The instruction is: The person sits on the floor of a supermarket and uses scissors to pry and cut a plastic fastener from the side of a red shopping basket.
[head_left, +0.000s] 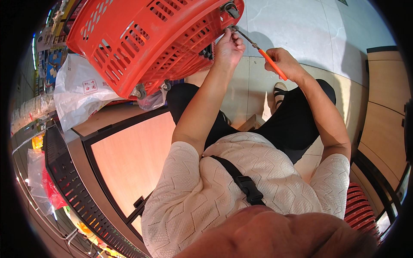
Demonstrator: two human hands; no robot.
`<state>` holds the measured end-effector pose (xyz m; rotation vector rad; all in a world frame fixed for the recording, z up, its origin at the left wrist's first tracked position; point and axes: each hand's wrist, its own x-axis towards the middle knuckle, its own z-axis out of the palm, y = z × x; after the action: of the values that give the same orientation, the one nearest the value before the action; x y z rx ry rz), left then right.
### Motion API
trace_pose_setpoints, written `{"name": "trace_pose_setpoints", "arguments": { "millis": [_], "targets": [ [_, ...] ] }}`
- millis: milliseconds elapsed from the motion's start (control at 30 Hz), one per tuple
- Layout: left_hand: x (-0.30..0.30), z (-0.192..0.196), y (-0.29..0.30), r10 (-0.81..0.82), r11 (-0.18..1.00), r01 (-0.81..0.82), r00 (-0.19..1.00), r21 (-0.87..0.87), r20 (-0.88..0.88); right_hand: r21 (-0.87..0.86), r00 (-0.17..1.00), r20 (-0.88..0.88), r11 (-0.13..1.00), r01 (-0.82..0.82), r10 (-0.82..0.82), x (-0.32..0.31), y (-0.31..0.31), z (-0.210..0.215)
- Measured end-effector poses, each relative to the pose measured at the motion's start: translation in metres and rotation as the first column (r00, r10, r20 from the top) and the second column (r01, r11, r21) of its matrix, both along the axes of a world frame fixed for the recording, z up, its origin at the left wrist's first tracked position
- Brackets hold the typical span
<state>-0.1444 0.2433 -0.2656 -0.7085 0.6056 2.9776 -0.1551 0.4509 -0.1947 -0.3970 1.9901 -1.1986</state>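
Red plastic basket (129, 51), inside hidden, stands tipped, left hand (230, 47) pinching its metal fitting (233, 28), right hand (284, 64) grasping an orange-handled tool (267, 59).

A pale tiled floor (292, 19) — partly in shadow — carries a sandaled foot (279, 92) and, at right, a wood-fronted cabinet (384, 118).

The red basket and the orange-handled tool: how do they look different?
The red basket is far larger; the orange-handled tool is slim. The basket's wall is pierced by many slots, while the tool has a narrow metal shaft. The basket has casters; the tool, in the right hand, has none. Both show warm colours: the basket red, the tool's handle orange.
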Motion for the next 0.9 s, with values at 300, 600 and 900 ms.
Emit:
{"name": "trace_pose_setpoints", "arguments": {
  "millis": [300,600,900],
  "targets": [
    [0.0005,0.0026,0.0009,0.008,1.000,-0.008,1.000,-0.022,0.001,0.095,0.993,-0.114,0.995,-0.028,0.039,-0.0016,-0.0015,-0.0034],
    [-0.0009,0.0016,0.0038,0.018,0.998,-0.017,1.000,-0.052,0.020,0.215,0.959,-0.276,0.977,-0.009,0.070,0.0003,-0.0039,-0.0072],
    [-0.0004,0.0034,0.0044,0.027,0.999,-0.026,0.999,-0.040,0.023,0.276,0.923,-0.374,0.961,0.012,0.095,0.0041,-0.0078,-0.0066]
  ]
}}
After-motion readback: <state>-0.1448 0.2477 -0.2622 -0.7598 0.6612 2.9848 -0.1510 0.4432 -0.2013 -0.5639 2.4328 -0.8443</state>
